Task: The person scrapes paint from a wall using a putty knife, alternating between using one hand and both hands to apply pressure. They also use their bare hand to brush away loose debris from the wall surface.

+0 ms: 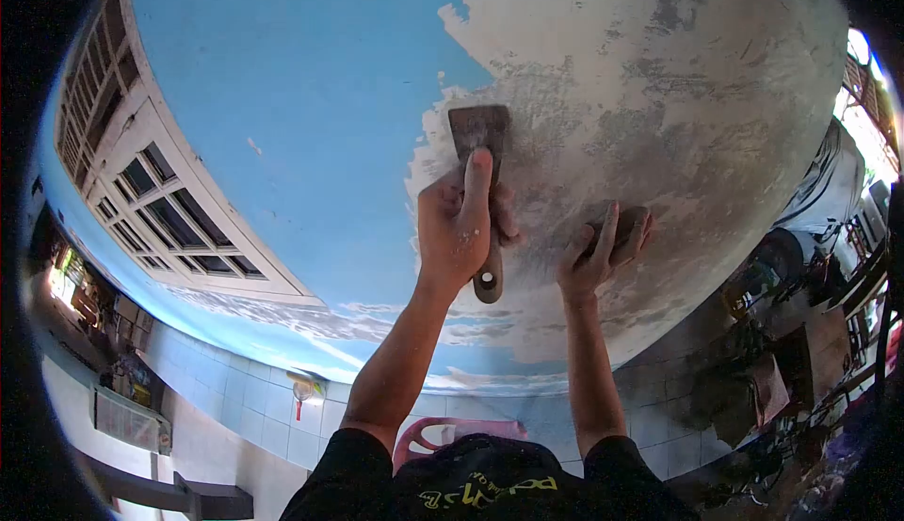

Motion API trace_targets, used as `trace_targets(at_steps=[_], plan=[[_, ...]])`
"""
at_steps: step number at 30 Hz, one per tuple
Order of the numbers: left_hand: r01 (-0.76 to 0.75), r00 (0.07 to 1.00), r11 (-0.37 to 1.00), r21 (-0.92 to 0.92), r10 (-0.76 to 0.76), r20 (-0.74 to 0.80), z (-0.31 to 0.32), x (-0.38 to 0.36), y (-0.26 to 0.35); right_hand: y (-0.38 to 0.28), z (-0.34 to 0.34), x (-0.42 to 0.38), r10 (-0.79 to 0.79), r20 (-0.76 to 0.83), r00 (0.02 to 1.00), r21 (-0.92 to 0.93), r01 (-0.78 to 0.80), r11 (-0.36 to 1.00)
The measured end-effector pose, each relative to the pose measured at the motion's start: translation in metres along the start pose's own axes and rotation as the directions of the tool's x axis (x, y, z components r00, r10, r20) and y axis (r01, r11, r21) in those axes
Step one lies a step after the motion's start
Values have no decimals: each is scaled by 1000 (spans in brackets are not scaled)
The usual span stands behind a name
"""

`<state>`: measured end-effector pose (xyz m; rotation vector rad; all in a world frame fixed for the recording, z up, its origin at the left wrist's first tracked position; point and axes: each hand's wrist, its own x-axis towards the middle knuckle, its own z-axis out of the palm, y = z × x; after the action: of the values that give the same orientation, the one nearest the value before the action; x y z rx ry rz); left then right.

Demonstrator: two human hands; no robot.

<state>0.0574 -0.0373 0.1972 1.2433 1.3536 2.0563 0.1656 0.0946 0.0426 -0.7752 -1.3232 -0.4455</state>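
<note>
My left hand (461,229) is wrapped round the handle of a paint scraper (478,128), thumb laid along its front. The wide blade points up and lies over the ragged border between blue paint (311,97) and bared, patchy grey-white wall (603,79). A hole shows in the handle's lower end, below my fist. Further right, my right hand (593,262) is up at the scraped wall, fingers bent around a dark grey-brown piece (629,224); I cannot tell what it is. Pale dust specks the left hand.
A white-framed window (179,210) with a louvred vent above it is at the left. Pale tiles (250,399) line the lower wall. Behind my dark shirt a pink plastic chair (424,436) shows. Cluttered items (753,370) stand at the right.
</note>
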Motion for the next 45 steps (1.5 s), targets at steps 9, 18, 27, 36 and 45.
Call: trace_targets(at_steps=[9, 18, 27, 36, 45], plan=[[37, 999, 978, -207, -38, -1, 26, -3, -4, 2, 4, -2, 36, -50, 998, 112, -30, 993], [-27, 1000, 958, -285, 26, -7, 42, 7, -8, 4, -2, -3, -19, 21, 1000, 69, 18, 997], [-137, 982, 973, -183, 110, -152, 59, 11, -11, 8, 5, -10, -14, -23, 1000, 104, 16, 994], [-96, 994, 851, -516, 54, -95, 63, 18, 10, 1, -4, -2, 41, 33, 999, 117, -45, 992], [-163, 985, 897, -412, 125, -116, 50, 22, 3, 7, 4, -7, 42, -57, 998, 179, -31, 983]])
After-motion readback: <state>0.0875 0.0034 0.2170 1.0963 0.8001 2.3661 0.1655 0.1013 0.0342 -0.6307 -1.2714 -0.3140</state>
